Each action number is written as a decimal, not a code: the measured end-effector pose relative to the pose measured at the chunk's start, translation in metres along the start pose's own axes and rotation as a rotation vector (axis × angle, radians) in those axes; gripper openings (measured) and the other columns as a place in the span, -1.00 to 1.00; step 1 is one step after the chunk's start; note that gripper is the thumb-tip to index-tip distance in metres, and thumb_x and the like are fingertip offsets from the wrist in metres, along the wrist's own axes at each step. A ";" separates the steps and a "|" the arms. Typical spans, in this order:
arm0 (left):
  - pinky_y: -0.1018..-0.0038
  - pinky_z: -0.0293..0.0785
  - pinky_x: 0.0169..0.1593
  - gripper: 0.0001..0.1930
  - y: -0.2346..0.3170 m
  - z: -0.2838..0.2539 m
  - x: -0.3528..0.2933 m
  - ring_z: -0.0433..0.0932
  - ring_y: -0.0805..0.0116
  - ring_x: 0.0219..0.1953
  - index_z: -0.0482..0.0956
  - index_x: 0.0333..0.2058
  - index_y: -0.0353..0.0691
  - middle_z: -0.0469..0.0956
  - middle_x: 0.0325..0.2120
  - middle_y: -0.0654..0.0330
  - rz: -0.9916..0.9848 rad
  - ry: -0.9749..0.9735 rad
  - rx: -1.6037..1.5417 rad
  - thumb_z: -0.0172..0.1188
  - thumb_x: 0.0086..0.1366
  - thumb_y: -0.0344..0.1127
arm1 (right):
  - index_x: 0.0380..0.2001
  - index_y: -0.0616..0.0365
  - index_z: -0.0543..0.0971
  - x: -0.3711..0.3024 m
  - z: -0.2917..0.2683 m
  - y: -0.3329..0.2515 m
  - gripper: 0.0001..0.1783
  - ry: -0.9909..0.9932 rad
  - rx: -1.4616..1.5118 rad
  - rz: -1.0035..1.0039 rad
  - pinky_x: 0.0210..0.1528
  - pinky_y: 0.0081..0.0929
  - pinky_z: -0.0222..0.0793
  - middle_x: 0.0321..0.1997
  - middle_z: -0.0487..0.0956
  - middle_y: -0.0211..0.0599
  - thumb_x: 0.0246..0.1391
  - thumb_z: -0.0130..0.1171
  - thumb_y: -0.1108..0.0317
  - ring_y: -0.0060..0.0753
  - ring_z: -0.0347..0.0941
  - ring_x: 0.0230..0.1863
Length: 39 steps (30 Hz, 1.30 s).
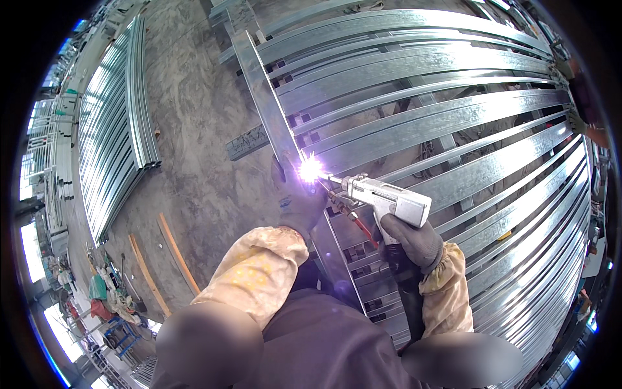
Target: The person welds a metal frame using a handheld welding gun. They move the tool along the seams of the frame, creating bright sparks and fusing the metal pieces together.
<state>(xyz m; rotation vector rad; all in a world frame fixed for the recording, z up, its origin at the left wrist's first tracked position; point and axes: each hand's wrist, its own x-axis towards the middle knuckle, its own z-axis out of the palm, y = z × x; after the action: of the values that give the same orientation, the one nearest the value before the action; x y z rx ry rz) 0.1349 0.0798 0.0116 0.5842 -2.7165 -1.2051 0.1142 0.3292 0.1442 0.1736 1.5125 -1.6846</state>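
Note:
My right hand (412,241), in a grey glove, is closed round the handle of a white handheld welding gun (392,198). The gun's nozzle points left, and a bright violet-white arc (310,170) burns at its tip. A thick black cable runs down from the grip. My left hand (299,206), in a dark glove, is closed on a long flat metal bar (262,84) just below the arc. Haze and glare wash out part of its fingers. The bar lies across the ends of several shiny metal tubes (414,120). A thin red hose (364,229) joins the nozzle.
A stack of long metal profiles (107,123) lies on the concrete floor (188,104) at left. Two wooden strips (176,249) lie nearer. A short metal piece (248,142) sticks out under the bar. Another person's hand (575,122) touches the tubes' far right ends.

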 end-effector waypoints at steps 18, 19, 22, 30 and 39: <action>0.13 -0.01 0.47 -0.13 -0.024 -0.004 -0.011 0.03 -0.26 0.43 -0.07 0.44 -0.39 -0.02 0.39 -0.31 0.326 0.098 -0.163 0.10 0.21 -0.30 | 0.07 0.24 0.51 -0.008 0.001 0.002 -0.66 -0.001 -0.041 0.006 -0.46 -0.64 0.42 -0.42 0.60 -0.41 0.35 0.10 0.28 -0.68 0.48 -0.46; 0.13 -0.01 0.47 -0.13 -0.024 -0.003 -0.011 0.03 -0.25 0.43 -0.07 0.44 -0.40 -0.02 0.39 -0.31 0.327 0.098 -0.165 0.10 0.22 -0.30 | 0.07 0.24 0.51 -0.008 0.001 0.002 -0.66 -0.004 -0.045 -0.003 -0.45 -0.63 0.42 -0.42 0.60 -0.41 0.35 0.10 0.27 -0.67 0.48 -0.46; 0.13 -0.02 0.47 -0.15 -0.024 -0.004 -0.011 0.03 -0.25 0.43 -0.07 0.44 -0.40 -0.02 0.39 -0.31 0.328 0.099 -0.165 0.08 0.23 -0.31 | 0.06 0.24 0.51 -0.009 0.002 0.003 -0.67 0.005 -0.058 -0.012 -0.42 -0.62 0.43 -0.43 0.60 -0.42 0.35 0.09 0.27 -0.66 0.49 -0.45; 0.14 -0.03 0.48 -0.19 -0.023 -0.003 -0.011 0.03 -0.23 0.44 -0.07 0.44 -0.41 -0.01 0.40 -0.31 0.342 0.106 -0.171 0.03 0.27 -0.32 | 0.05 0.23 0.53 -0.011 0.000 0.004 -0.67 0.000 -0.098 -0.041 -0.32 -0.57 0.43 -0.42 0.60 -0.42 0.33 0.09 0.27 -0.66 0.47 -0.39; 0.15 -0.05 0.48 -0.23 -0.024 0.000 -0.006 0.03 -0.21 0.44 -0.06 0.44 -0.41 0.00 0.40 -0.30 0.352 0.111 -0.177 -0.02 0.31 -0.34 | 0.11 0.23 0.51 -0.017 0.002 0.002 -0.63 0.016 -0.078 0.008 -0.36 -0.58 0.44 -0.39 0.61 -0.41 0.31 0.09 0.30 -0.64 0.48 -0.38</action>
<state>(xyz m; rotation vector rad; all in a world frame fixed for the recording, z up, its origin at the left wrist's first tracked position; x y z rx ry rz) 0.1479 0.0672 -0.0059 0.1376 -2.4509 -1.2567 0.1275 0.3357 0.1532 0.1516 1.5841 -1.6184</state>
